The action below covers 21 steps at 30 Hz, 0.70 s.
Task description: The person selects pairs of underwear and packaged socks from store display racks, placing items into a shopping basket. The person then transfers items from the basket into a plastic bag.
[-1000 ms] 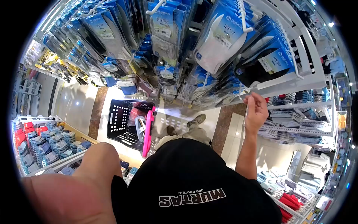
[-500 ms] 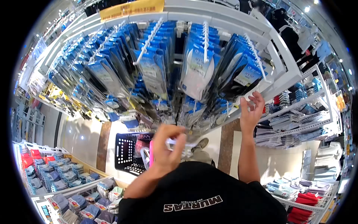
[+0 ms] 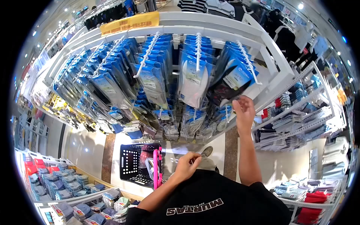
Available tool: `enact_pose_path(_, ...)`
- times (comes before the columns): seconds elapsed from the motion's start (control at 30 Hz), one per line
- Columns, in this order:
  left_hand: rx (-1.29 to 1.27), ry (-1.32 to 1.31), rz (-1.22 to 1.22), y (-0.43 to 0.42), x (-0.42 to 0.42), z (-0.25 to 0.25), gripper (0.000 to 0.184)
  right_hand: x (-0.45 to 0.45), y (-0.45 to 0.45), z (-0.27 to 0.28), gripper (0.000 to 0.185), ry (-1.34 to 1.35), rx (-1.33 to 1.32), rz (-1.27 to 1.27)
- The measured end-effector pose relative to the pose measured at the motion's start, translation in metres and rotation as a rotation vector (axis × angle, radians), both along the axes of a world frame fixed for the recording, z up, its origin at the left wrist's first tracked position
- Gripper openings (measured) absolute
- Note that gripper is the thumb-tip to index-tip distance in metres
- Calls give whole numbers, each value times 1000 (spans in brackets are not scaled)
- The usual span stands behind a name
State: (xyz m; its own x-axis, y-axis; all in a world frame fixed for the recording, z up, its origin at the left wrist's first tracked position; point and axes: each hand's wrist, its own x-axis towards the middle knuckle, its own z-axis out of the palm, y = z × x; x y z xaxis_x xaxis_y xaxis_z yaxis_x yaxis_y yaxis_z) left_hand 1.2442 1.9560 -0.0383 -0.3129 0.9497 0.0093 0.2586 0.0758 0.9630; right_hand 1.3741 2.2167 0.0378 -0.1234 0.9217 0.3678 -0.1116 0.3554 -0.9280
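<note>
White rack (image 3: 279,77) ahead; basket (image 3: 129,163) on floor (image 3: 90,144); right hand (image 3: 244,108) at dark packet (image 3: 229,84).

Head view: the scene was recorded in a wide, curved field from above the black shirt (image 3: 213,187), on the near side of the white rack (image 3: 187,29). The view was directed forward and downward; the packets (image 3: 193,80) on the rack were seen at close range, and floor (image 3: 90,150) below the rack and garments (image 3: 221,7) beyond it were included.

"MURTAS", "PROTEIN" on black shirt (image 3: 215,192)
</note>
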Motion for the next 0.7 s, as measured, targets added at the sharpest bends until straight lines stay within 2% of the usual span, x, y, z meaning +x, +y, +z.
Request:
enact_pose_path(0.07, 12, -51, 33, 7, -3, 2, 17, 2, 4, -4, 26, -62, -39, -28)
enact_pose_path(0.2, 105, -85, 69, 26, -11, 3, 15, 1, 8, -4, 21, -176, 50, -68)
enact_pose_path(0.3, 114, -96, 92, 32, -16, 8, 15, 3, 1, 7, 13, 5, 27, -25)
enact_pose_path(0.4, 126, -125, 121, 36, -21, 7, 18, 17, -15, 13, 11, 65, 75, -60)
enact_pose_path(0.5, 179, -329, 136, 44, -24, 4, 21, 39, -29, 22, 9, 127, 98, -47)
enact_pose_path(0.53, 137, -363, 80, 46, -28, 13, 26, 42, -35, 31, 11, 135, 114, -28)
enact_pose_path(0.63, 231, -580, -39, 63, -21, 47, 33, 48, -40, 50, 13, 177, 177, 49)
enact_pose_path(0.7, 295, -674, -166, 75, -16, 60, 43, 51, -40, 56, 14, 261, 46, 143)
